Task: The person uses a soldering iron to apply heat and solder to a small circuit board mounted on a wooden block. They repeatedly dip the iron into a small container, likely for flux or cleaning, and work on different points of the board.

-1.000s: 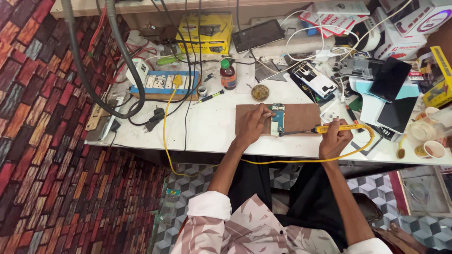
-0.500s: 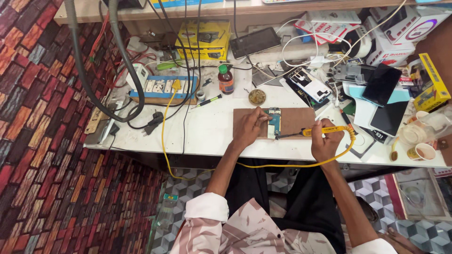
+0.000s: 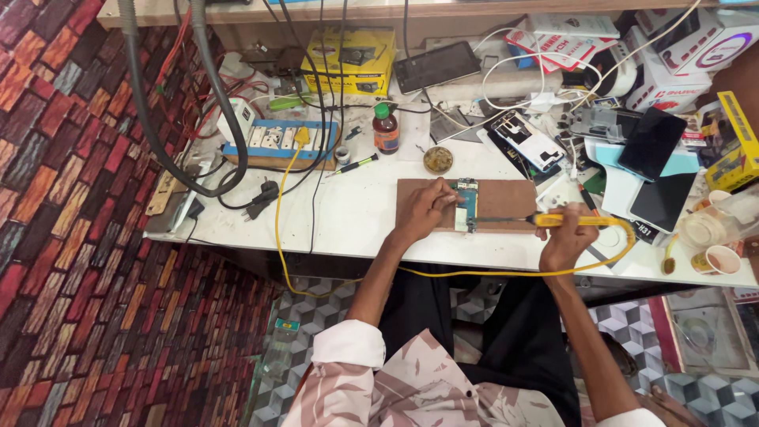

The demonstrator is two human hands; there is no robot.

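Observation:
A small opened phone board (image 3: 466,205) lies on a brown wooden work board (image 3: 514,198) on the white bench. My left hand (image 3: 423,209) rests on the wooden board and pins the phone board's left edge with its fingertips. My right hand (image 3: 568,234) grips a yellow-handled soldering iron (image 3: 571,221). The iron's metal tip points left and reaches the lower edge of the phone board. Its yellow cable (image 3: 490,273) loops off the bench's front edge and runs left toward the power strip.
A blue power strip (image 3: 277,142), a black plug (image 3: 261,198), a small brown bottle (image 3: 386,129) and a round tin (image 3: 437,159) sit behind the board. Phones, boxes and white cables crowd the right. Small cups (image 3: 721,258) stand at the right front edge. Thick grey hoses hang on the left.
Both hands keep their places on the board and iron. The camera has shifted slightly, with the bench sitting a little lower in the picture.

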